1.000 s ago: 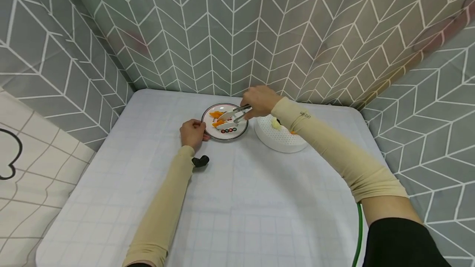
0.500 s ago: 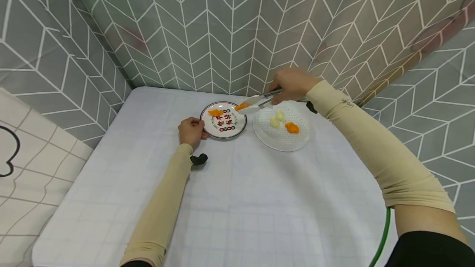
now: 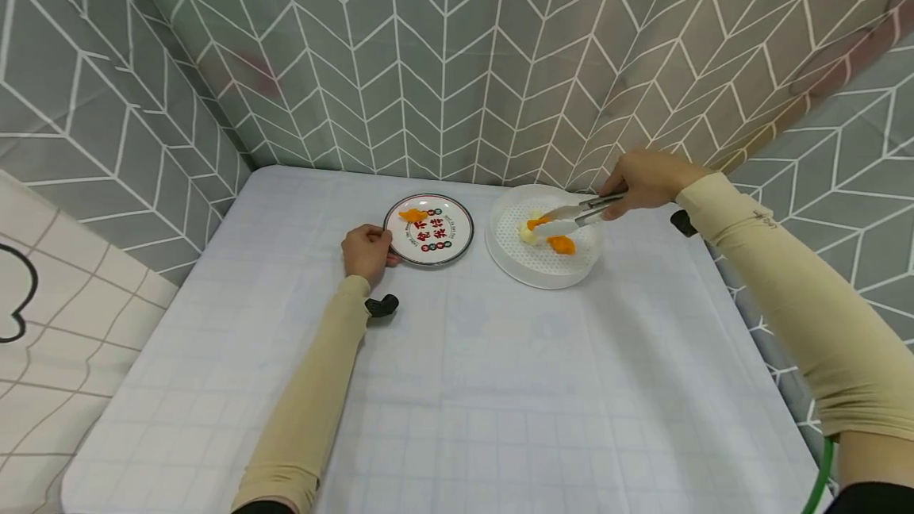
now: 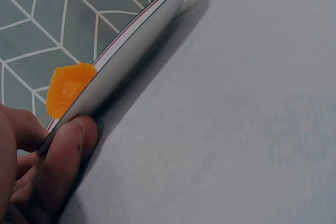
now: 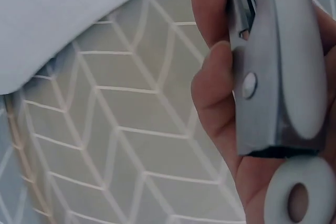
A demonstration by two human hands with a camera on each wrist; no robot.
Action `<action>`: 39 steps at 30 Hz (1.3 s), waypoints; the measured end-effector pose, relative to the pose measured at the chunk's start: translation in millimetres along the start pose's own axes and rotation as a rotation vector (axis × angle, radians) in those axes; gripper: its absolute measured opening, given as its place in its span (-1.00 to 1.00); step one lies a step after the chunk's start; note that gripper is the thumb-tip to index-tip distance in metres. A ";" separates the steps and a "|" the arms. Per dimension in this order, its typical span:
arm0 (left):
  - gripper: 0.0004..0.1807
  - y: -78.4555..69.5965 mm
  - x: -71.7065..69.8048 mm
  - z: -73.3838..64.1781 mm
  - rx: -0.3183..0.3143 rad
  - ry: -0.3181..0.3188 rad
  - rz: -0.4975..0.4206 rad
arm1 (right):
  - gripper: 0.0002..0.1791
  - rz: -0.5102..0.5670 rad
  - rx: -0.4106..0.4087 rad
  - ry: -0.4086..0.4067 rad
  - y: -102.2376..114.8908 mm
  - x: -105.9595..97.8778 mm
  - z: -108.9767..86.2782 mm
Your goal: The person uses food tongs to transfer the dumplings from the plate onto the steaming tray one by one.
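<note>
In the head view my left hand [image 3: 366, 255] pinches the left rim of a small white plate [image 3: 403, 240] with red lettering. The left wrist view shows the plate [image 4: 136, 51] tilted in that camera, thumb above the rim and a finger beneath. An orange dumpling-like piece [image 3: 412, 215] lies on it. My right hand [image 3: 646, 181] grips metal tongs [image 3: 598, 201] with pale tips, reaching over a round white perforated tray [image 3: 550, 280]. Between the tips is another orange piece [image 3: 537, 222], overlapping a pale yellow piece [image 3: 528, 235]. One more orange piece [image 3: 561, 245] sits on the tray.
A white cloth covers the table [image 3: 443, 387], whose back edge meets a grey patterned curtain [image 3: 428, 62]. Black wrist-camera mounts [image 3: 382, 305] stick out beside both forearms. A green cable [image 3: 821, 474] hangs by the right elbow.
The right hand has carried an orange piece in the tongs from the plate rightward to over the tray. One orange piece stays on the plate. The left hand keeps holding the rim.
</note>
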State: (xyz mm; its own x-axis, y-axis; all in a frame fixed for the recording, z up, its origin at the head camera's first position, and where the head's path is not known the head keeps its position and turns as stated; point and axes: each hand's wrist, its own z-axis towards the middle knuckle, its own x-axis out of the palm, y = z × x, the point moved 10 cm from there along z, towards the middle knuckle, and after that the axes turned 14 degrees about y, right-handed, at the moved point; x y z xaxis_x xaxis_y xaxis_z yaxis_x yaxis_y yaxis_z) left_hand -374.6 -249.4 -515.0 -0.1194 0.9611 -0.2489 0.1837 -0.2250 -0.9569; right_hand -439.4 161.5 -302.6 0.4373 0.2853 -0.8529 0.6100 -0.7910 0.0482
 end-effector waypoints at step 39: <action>-0.69 1.1 1.7 2.3 0.005 -0.015 0.005 | -0.51 0.122 -0.006 -0.021 -25.8 63.6 -4.7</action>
State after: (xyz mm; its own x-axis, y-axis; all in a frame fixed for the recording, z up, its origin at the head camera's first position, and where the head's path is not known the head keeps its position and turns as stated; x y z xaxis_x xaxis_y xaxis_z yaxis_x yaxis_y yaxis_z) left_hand -376.9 -248.3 -516.8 -0.1331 0.9576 -0.2556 0.1793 -0.2304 -0.9564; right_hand -424.1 202.6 -355.6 0.4947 0.1758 -0.8511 0.5573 -0.8156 0.1555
